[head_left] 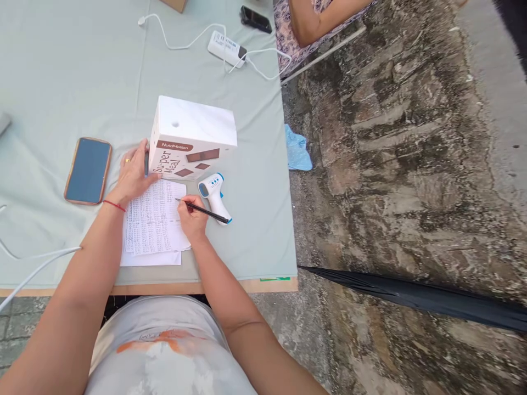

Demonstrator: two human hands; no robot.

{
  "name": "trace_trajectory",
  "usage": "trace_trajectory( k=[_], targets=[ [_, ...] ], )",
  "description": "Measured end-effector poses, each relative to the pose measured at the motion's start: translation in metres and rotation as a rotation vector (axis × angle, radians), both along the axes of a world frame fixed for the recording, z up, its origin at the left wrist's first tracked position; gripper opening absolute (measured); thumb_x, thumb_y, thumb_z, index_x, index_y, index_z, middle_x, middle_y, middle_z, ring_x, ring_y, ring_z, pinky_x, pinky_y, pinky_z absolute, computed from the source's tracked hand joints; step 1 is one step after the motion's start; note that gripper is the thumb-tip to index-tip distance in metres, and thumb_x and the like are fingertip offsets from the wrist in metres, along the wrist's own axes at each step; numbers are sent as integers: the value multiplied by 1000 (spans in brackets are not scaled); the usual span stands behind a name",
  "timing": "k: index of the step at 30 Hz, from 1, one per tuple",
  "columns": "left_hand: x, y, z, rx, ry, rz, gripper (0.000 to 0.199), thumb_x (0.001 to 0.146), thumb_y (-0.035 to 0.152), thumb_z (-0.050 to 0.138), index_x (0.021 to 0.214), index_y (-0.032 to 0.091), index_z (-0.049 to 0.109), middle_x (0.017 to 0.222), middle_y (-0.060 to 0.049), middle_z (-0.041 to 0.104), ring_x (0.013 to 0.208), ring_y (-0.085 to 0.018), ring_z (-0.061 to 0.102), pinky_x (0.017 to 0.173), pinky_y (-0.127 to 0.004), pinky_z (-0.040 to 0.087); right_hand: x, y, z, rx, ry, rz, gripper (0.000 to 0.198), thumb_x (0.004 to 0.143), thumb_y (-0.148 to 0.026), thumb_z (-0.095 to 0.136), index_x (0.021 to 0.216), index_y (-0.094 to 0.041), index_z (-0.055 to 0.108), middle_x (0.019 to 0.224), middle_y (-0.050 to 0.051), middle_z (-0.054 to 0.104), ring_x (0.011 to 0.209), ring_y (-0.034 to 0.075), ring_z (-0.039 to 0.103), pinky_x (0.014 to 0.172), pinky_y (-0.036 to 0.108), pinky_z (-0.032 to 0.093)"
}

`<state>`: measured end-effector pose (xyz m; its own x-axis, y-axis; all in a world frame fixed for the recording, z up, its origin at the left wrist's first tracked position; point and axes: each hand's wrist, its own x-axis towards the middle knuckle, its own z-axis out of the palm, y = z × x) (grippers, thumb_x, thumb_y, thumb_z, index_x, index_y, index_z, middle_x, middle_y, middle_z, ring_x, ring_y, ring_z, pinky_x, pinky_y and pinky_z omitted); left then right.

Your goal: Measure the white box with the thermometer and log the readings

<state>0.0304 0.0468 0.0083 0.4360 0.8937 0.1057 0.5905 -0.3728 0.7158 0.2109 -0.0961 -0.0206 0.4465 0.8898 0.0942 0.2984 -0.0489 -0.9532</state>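
Observation:
In the head view my right hand is closed around a black pen. The pen's tip rests near the right part of a sheet of lined paper covered in handwritten columns. At the upper left of the paper, my left hand has its fingers along the left side of a white "NutriMotion Super Meal" box and its thumb at the box's lower front edge. The box stands upright behind the papers. Just right of my right hand lies a white and blue infrared thermometer.
A phone lies left of my left hand. Farther back are a white power bank with a cable and a black device. Another person's arm is at the top right. A light blue cloth hangs beyond the table's right edge.

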Motion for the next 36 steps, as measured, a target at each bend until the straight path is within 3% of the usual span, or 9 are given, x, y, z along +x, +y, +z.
trace_trajectory(
  k=[5,12,15,17,20,23,25,30,36],
  targets=[
    [0,1,-3,-1,-70,11,101,96,77,67,175,28,26,166,-17,57,161,-45,44,135,-69,25,10,-4,-6,143,-323,-6,16,94,-29,56,98,-27,71,93,7,70,92,24,66,89,42,57],
    [-4,5,-12,-40,-183,121,107,95,94,55,174,26,29,147,-20,67,153,-45,52,131,-67,34,10,-5,-17,75,-587,55,34,94,-16,52,107,-26,81,89,7,63,90,24,64,89,42,52],
    [-3,6,-14,-47,-188,166,110,94,97,51,173,23,32,143,-20,69,149,-45,56,129,-67,36,16,-5,-12,125,-658,-49,35,96,-20,50,112,-26,81,95,9,62,93,25,65,93,45,53],
    [-3,6,-13,-50,-178,171,110,95,98,49,172,21,34,143,-21,69,149,-45,55,129,-67,38,29,-7,-6,102,-683,-165,36,94,-22,53,119,-24,78,109,13,63,107,29,65,100,50,53],
    [-2,4,-9,-46,-170,153,103,97,95,48,168,20,40,144,-21,69,149,-45,55,127,-67,41,57,-11,1,-100,-690,-288,46,89,-29,61,134,-20,69,133,21,61,129,37,60,109,61,49],
    [-1,3,-7,-28,-168,162,95,99,92,48,164,22,46,143,-20,71,147,-45,57,125,-66,44,79,-15,3,-342,-609,-251,57,84,-41,69,135,-17,65,129,22,64,127,41,60,109,63,49],
    [0,3,-6,-14,-164,167,90,101,90,47,160,24,50,140,-18,73,146,-44,58,124,-67,45,85,-16,3,-390,-504,-230,54,82,-47,70,127,-18,68,115,17,69,115,37,63,102,56,53],
    [1,3,-4,19,-156,137,79,105,83,44,156,24,55,140,-17,74,138,-41,63,122,-66,46,69,-8,12,-134,-46,-208,40,86,-59,67,104,-24,69,90,3,69,84,23,62,77,36,54],
    [0,5,-3,49,-140,137,76,107,81,41,154,23,57,140,-16,73,135,-39,64,123,-62,45,25,16,32,6,296,99,55,94,-78,59,82,-25,58,71,-1,56,64,17,54,61,32,49]
  ],
)
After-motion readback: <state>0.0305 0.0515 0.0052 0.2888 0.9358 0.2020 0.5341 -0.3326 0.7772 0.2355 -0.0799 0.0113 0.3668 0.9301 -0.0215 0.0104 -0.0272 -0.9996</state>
